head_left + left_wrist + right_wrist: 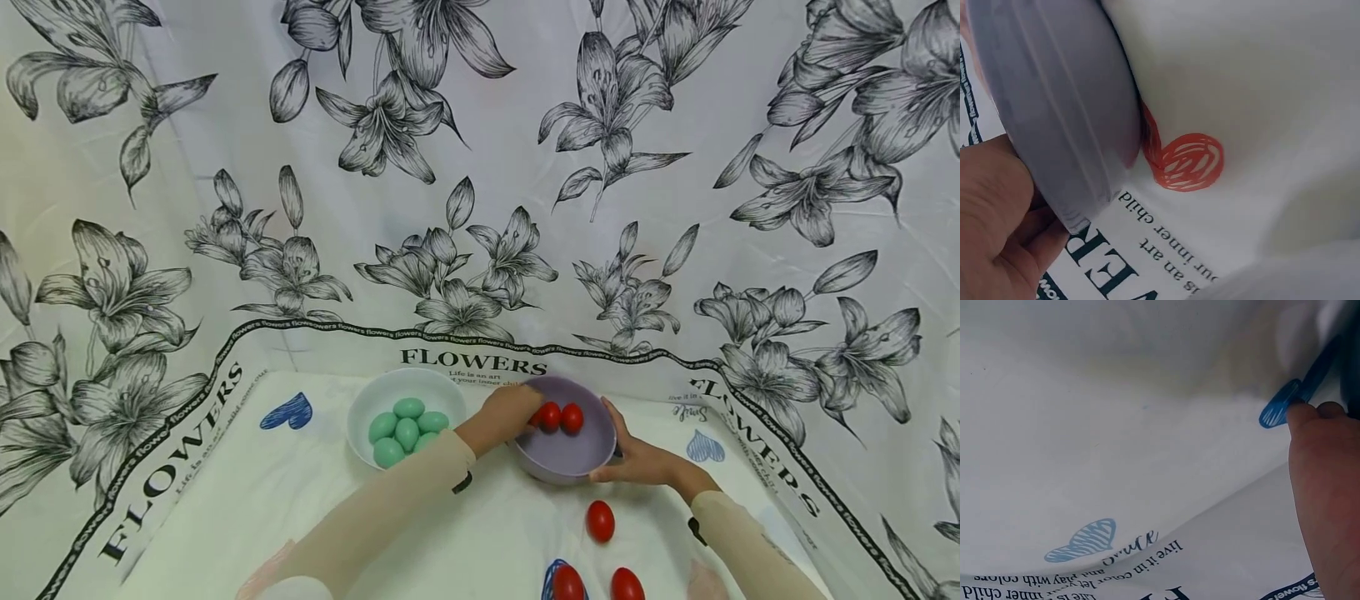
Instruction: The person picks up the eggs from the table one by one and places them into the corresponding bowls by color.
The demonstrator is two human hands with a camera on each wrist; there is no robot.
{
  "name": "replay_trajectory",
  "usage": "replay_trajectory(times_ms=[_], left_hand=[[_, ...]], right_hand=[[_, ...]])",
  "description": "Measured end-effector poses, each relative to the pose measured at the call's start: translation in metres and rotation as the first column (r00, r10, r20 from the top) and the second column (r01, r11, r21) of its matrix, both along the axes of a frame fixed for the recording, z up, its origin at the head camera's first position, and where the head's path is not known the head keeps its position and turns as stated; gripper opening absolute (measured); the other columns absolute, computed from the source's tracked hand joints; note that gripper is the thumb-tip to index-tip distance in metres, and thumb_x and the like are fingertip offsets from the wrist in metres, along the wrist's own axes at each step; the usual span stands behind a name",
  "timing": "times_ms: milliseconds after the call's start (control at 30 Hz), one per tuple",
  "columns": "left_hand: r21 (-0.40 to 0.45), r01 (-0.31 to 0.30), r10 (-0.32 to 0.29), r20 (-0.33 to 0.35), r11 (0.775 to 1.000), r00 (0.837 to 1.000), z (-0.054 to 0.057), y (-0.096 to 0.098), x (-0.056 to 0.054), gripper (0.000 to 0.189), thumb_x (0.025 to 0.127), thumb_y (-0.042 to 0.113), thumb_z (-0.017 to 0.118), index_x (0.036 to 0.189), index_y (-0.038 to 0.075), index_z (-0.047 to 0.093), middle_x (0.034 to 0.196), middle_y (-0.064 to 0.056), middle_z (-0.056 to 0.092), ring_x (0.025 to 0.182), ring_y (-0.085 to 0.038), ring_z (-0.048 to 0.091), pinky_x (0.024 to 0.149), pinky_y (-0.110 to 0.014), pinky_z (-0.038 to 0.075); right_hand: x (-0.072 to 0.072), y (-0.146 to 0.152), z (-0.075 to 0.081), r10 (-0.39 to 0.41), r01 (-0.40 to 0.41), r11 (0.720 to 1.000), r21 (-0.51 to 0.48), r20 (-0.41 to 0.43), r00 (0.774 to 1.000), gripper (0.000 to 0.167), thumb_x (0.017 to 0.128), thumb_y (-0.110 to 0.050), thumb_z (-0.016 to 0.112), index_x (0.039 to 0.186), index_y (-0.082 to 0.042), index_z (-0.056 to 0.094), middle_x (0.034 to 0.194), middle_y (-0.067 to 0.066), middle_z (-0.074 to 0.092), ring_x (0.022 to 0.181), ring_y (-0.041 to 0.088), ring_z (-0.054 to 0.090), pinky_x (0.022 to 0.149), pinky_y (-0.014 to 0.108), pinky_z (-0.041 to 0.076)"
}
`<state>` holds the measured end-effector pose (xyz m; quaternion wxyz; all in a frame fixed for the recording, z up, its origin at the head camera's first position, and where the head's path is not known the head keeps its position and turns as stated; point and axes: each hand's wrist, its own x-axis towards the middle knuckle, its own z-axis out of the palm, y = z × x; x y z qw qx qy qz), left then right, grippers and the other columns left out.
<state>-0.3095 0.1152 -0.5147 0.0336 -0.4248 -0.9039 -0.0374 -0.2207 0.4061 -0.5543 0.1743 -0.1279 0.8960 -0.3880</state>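
Note:
My left hand reaches over the left rim of a purple bowl, its fingers curled at a red egg that they partly cover. In the left wrist view the bowl's outer wall stands beside the bent fingers, which run behind the rim. Two more red eggs lie together inside the bowl. My right hand holds the bowl's right side, thumb low at the front and fingers up at the rim. Only part of the right hand shows in the right wrist view.
A white bowl with several green eggs stands to the left, partly behind the left forearm. In front of the purple bowl lie a red egg and two others near the bottom edge. A flowered cloth covers table and backdrop.

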Motion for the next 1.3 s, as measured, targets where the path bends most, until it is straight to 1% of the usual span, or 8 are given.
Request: replay_trajectory(times_ms=[133,267,367,600,800,1100,1233,1300], left_hand=[[-0.078,-0.041,0.035,-0.074,0.996,0.997,-0.003,0.01,-0.001,0.015,0.088,0.023,0.088,0.099,0.02,0.079,0.093,0.005,0.074,0.078,-0.012,0.068,0.07,-0.028,0.059],[-0.131,-0.059,0.046,-0.106,0.99,0.993,-0.005,0.017,0.0,0.013,0.09,0.018,0.084,0.101,0.023,0.08,0.097,0.005,0.075,0.081,-0.013,0.069,0.072,-0.028,0.06],[-0.156,-0.059,0.04,-0.122,0.986,0.992,-0.006,0.021,0.002,0.012,0.093,0.017,0.082,0.102,0.024,0.08,0.098,0.006,0.075,0.083,-0.012,0.069,0.073,-0.027,0.061],[-0.148,-0.05,0.028,-0.147,0.988,0.989,-0.011,0.023,0.002,0.01,0.092,0.018,0.083,0.098,0.026,0.082,0.095,0.007,0.077,0.081,-0.012,0.072,0.072,-0.027,0.062],[-0.14,-0.052,0.031,-0.146,0.989,0.989,-0.012,0.027,0.0,0.013,0.091,0.015,0.083,0.097,0.027,0.082,0.093,0.006,0.077,0.079,-0.012,0.071,0.071,-0.026,0.061],[-0.193,-0.073,0.031,-0.211,0.979,0.977,-0.011,0.029,0.004,0.015,0.092,0.015,0.082,0.099,0.028,0.082,0.091,0.005,0.075,0.077,-0.009,0.068,0.07,-0.022,0.06],[-0.18,-0.066,0.025,-0.217,0.981,0.976,-0.013,0.029,0.003,0.016,0.091,0.016,0.083,0.1,0.029,0.082,0.091,0.005,0.075,0.078,-0.009,0.069,0.07,-0.021,0.06],[-0.166,-0.051,0.013,-0.222,0.985,0.975,-0.014,0.028,0.002,0.016,0.091,0.016,0.083,0.1,0.029,0.083,0.092,0.006,0.076,0.081,-0.009,0.071,0.071,-0.021,0.061]], right_hand=[[-0.001,-0.001,0.0,0.001,-0.002,1.0,-0.002,-0.004,1.0,0.137,0.089,-0.04,0.086,0.164,-0.028,-0.029,0.175,0.019,-0.009,0.157,0.052,0.014,0.122,0.072,0.021],[0.001,-0.001,-0.001,-0.017,0.017,1.0,-0.022,0.026,1.0,0.137,0.088,-0.04,0.086,0.164,-0.03,-0.028,0.176,0.017,-0.01,0.158,0.05,0.012,0.123,0.071,0.02],[0.003,-0.001,-0.001,-0.018,0.019,0.999,-0.035,0.035,0.999,0.137,0.088,-0.039,0.086,0.164,-0.029,-0.027,0.176,0.016,-0.011,0.159,0.049,0.011,0.123,0.071,0.02],[0.002,-0.004,0.0,0.005,-0.005,1.0,-0.026,-0.01,1.0,0.137,0.089,-0.038,0.085,0.165,-0.022,-0.027,0.175,0.02,-0.01,0.158,0.051,0.011,0.122,0.072,0.02],[0.0,-0.002,0.001,-0.003,0.003,1.0,-0.015,-0.013,1.0,0.138,0.088,-0.04,0.086,0.165,-0.022,-0.026,0.176,0.019,-0.008,0.158,0.05,0.013,0.122,0.072,0.021],[-0.001,0.001,-0.001,0.005,-0.005,1.0,-0.028,-0.013,1.0,0.138,0.088,-0.038,0.087,0.165,-0.022,-0.027,0.176,0.018,-0.009,0.159,0.048,0.01,0.123,0.071,0.018],[0.0,0.002,0.0,0.001,-0.001,1.0,-0.031,-0.009,1.0,0.138,0.088,-0.038,0.087,0.165,-0.023,-0.027,0.176,0.018,-0.009,0.159,0.049,0.01,0.123,0.071,0.019],[0.001,0.001,0.0,0.002,-0.002,1.0,-0.03,-0.005,1.0,0.138,0.088,-0.038,0.087,0.164,-0.025,-0.028,0.176,0.019,-0.009,0.159,0.049,0.011,0.123,0.071,0.019]])
